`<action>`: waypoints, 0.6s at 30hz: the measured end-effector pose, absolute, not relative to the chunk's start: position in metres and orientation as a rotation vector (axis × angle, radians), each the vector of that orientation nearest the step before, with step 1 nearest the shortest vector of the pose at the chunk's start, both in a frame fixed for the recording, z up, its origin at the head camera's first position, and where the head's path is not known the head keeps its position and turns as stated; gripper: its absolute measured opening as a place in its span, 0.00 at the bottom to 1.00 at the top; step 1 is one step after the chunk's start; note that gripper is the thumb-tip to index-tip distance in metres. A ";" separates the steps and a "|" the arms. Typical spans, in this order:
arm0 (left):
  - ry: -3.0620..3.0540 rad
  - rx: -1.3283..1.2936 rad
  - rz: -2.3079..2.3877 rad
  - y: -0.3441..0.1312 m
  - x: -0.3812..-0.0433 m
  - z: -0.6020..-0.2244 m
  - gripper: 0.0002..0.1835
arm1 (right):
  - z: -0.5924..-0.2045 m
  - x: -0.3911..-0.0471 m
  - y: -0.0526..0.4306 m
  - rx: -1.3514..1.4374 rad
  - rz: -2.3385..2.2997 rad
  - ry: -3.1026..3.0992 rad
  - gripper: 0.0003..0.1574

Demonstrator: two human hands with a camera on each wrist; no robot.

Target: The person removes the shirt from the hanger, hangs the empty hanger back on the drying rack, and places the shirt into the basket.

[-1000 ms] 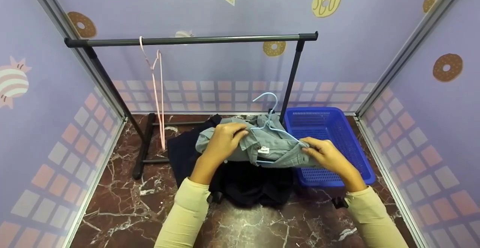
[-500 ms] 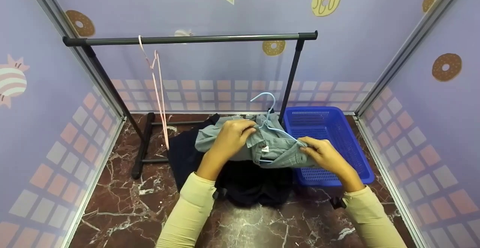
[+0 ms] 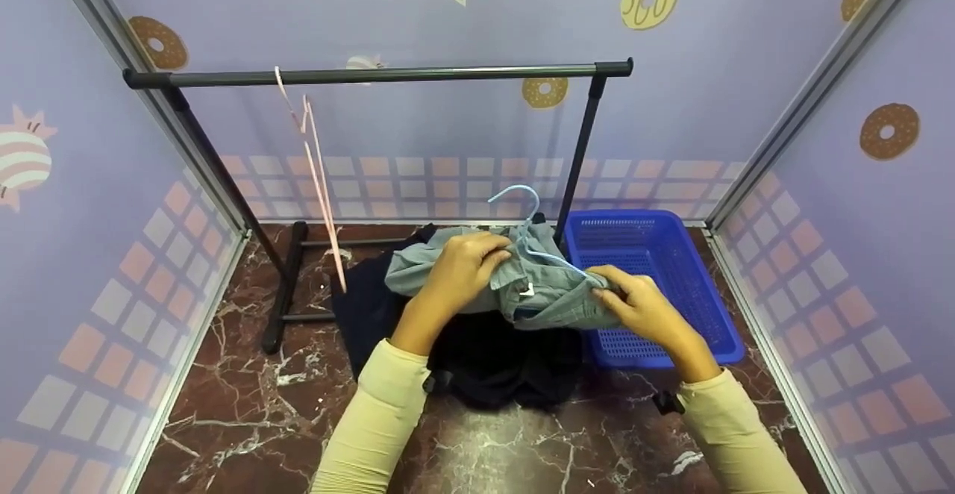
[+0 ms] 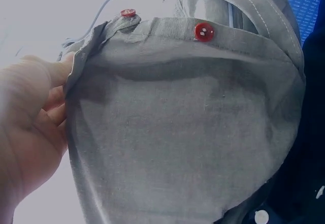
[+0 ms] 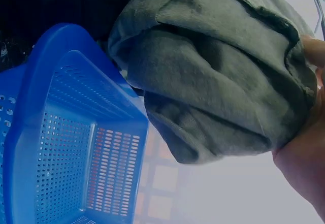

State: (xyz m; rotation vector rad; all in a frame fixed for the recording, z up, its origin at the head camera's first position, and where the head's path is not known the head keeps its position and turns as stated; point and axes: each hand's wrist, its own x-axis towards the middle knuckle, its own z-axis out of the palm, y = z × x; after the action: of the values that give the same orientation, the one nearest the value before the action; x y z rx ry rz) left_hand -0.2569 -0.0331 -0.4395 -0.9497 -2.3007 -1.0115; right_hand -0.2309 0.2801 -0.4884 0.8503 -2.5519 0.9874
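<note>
A grey-green shirt (image 3: pixel 559 300) is draped on a light blue hanger (image 3: pixel 536 200), whose hook rises above the collar. My left hand (image 3: pixel 466 266) pinches the shirt's edge near the neck, on the left of the hook. On the other side, my right hand (image 3: pixel 643 309) grips the cloth around the hanger's right shoulder end. Red buttons (image 4: pixel 204 32) show along the shirt's edge in the left wrist view. The hanger's left arm is hidden behind my left hand and the cloth. Beneath the shirt lie dark clothes (image 3: pixel 507 367).
Behind stands a black clothes rack (image 3: pixel 418 74) with pink hangers (image 3: pixel 334 251) at its left. A blue perforated basket (image 3: pixel 668 362) sits on the right, partly under the shirt's edge. The floor (image 3: pixel 298 434) is dark red marble, enclosed by patterned walls.
My left hand has shifted right, bringing the shirt's left edge closer to the hook. The hanger's hook has moved slightly left. My right hand keeps its grip. The pink hangers have swung.
</note>
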 end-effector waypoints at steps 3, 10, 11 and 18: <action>-2.295 -0.958 -1.006 -0.035 -0.257 -0.438 0.09 | -0.488 -0.229 0.279 0.821 0.959 -2.496 0.22; -2.289 -0.958 -1.016 -0.039 -0.257 -0.436 0.08 | -0.485 -0.230 0.272 0.843 0.810 -2.357 0.22; -2.284 -0.963 -1.019 -0.041 -0.257 -0.436 0.08 | -0.484 -0.230 0.271 0.857 0.801 -2.341 0.21; -2.268 -0.975 -1.031 -0.050 -0.256 -0.433 0.08 | -0.483 -0.233 0.276 0.902 0.767 -2.302 0.18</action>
State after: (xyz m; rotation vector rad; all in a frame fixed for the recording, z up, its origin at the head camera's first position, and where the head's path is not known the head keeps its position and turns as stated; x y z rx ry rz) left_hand -0.2560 -0.0503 -0.4332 -0.9747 -2.2681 -1.0314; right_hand -0.2331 0.2765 -0.4828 0.9017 -2.3022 0.7669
